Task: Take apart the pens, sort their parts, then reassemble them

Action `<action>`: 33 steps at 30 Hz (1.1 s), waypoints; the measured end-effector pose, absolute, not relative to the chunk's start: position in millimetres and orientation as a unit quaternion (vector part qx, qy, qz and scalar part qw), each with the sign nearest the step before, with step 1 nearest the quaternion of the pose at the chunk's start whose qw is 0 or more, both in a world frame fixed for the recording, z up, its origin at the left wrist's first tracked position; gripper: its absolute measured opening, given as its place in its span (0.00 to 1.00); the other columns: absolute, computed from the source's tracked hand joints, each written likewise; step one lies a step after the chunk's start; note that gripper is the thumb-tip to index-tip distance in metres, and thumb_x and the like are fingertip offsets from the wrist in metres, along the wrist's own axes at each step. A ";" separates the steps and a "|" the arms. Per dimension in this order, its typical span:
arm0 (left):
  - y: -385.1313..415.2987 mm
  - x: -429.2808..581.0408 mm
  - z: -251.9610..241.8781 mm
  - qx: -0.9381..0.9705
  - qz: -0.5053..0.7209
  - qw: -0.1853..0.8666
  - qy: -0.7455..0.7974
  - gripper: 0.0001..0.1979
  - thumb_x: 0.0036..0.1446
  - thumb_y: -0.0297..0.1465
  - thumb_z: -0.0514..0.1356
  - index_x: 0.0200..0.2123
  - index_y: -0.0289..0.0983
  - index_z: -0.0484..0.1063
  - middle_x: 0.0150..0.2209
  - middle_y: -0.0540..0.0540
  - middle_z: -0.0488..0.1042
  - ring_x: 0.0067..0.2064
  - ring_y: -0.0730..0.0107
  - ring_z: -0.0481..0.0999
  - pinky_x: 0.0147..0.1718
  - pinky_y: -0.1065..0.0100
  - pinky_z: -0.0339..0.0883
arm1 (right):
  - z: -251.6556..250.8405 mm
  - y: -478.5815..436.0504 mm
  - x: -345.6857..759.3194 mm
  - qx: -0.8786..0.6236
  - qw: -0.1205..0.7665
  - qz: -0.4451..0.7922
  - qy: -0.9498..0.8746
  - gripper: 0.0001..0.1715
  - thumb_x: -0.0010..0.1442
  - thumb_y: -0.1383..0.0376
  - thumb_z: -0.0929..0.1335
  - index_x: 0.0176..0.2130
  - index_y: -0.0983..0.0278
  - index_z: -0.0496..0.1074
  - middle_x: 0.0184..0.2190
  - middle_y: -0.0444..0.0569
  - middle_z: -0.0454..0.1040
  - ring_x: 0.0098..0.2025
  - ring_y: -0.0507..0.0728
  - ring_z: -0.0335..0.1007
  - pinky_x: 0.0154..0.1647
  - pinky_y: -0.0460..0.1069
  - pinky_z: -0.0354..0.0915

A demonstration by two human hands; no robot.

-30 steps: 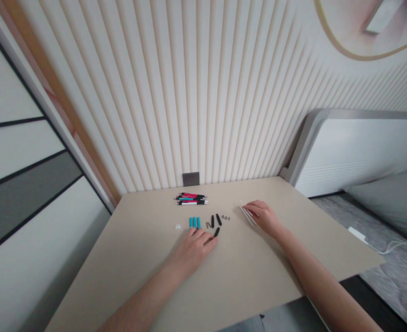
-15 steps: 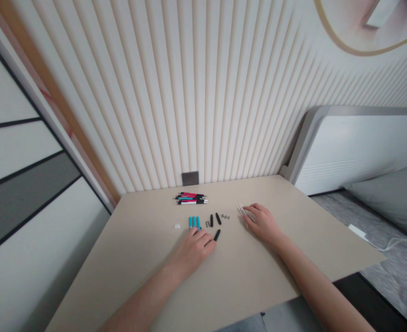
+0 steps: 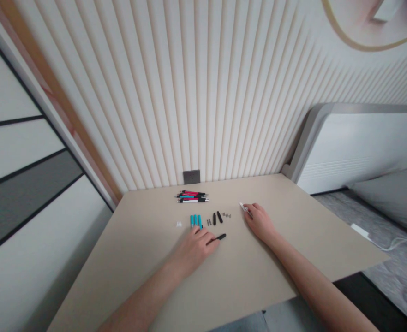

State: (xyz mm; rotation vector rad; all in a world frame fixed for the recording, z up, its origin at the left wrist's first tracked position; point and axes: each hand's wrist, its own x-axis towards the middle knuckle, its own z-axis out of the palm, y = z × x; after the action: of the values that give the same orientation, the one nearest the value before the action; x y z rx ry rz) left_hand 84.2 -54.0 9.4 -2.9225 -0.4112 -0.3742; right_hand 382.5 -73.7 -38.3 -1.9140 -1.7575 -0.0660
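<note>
My left hand (image 3: 197, 246) is closed with a black pen part (image 3: 221, 237) between thumb and fingers, its end sticking out to the right. Its fingertips are close to the lower ends of turquoise pen barrels (image 3: 195, 219). Two more black pen parts (image 3: 214, 218) lie just beyond it, beside small dark springs (image 3: 209, 222). Further right, my right hand (image 3: 260, 221) rests on the table and pinches thin white sticks (image 3: 243, 206) that look like pen refills; their lower ends are hidden by the fingers. Small grey pieces (image 3: 226, 215) lie left of it.
Several assembled pens (image 3: 193, 200) lie in a pile toward the wall. Tiny white pieces (image 3: 179, 224) sit left of the barrels. The beige table (image 3: 148, 258) meets a ribbed wall with a dark socket (image 3: 191, 177). A bed with a grey headboard (image 3: 345, 138) stands at right.
The black part in my left hand has swung from pointing up and right to lying flatter. In my right hand, the white sticks have drawn closer together. The view has shifted slightly.
</note>
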 end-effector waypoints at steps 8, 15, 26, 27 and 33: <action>-60.4 80.4 15.7 -0.977 -0.122 0.093 -0.149 0.10 0.65 0.25 0.55 0.48 0.39 0.69 0.36 0.46 0.73 0.40 0.65 0.70 0.39 0.62 0.59 | -14.1 -87.9 353.5 -0.590 0.340 -0.056 -0.730 0.16 0.67 0.64 0.60 0.47 0.62 0.73 0.42 0.55 0.72 0.45 0.60 0.67 0.47 0.56 0.63; -60.4 76.9 12.4 -0.972 -0.135 0.110 -0.160 0.07 0.64 0.26 0.56 0.45 0.38 0.70 0.33 0.47 0.71 0.39 0.64 0.69 0.39 0.62 0.59 | 4.2 -105.3 307.8 -0.443 0.237 0.024 -0.864 0.17 0.67 0.58 0.62 0.50 0.60 0.72 0.41 0.53 0.73 0.45 0.59 0.67 0.46 0.55 0.63; -54.6 69.3 12.9 -0.965 -0.169 0.082 -0.185 0.09 0.64 0.25 0.56 0.47 0.38 0.70 0.37 0.47 0.73 0.41 0.65 0.71 0.41 0.62 0.61 | -1.4 -106.9 303.3 -0.424 0.217 0.058 -0.877 0.14 0.67 0.59 0.62 0.44 0.62 0.74 0.39 0.51 0.75 0.43 0.56 0.68 0.47 0.52 0.60; -53.0 68.0 12.2 -0.959 -0.185 0.071 -0.202 0.09 0.64 0.25 0.56 0.47 0.38 0.71 0.37 0.47 0.73 0.41 0.65 0.71 0.41 0.62 0.61 | -2.5 -106.4 303.7 -0.435 0.223 0.056 -0.871 0.13 0.67 0.60 0.63 0.44 0.62 0.74 0.39 0.51 0.75 0.43 0.56 0.69 0.47 0.52 0.61; -41.7 61.4 6.8 -0.904 -0.305 -0.043 -0.298 0.07 0.64 0.27 0.56 0.43 0.39 0.73 0.39 0.47 0.75 0.42 0.68 0.73 0.41 0.65 0.64 | -4.3 -105.5 308.2 -0.467 0.226 0.063 -0.853 0.10 0.66 0.61 0.64 0.43 0.60 0.73 0.39 0.49 0.75 0.44 0.57 0.69 0.47 0.52 0.61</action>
State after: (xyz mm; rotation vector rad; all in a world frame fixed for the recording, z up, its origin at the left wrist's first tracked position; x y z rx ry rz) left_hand 61.4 -41.7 6.8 -2.9188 -0.9612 -0.9838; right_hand 308.2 -105.5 -4.3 -1.2861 -2.3505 0.1736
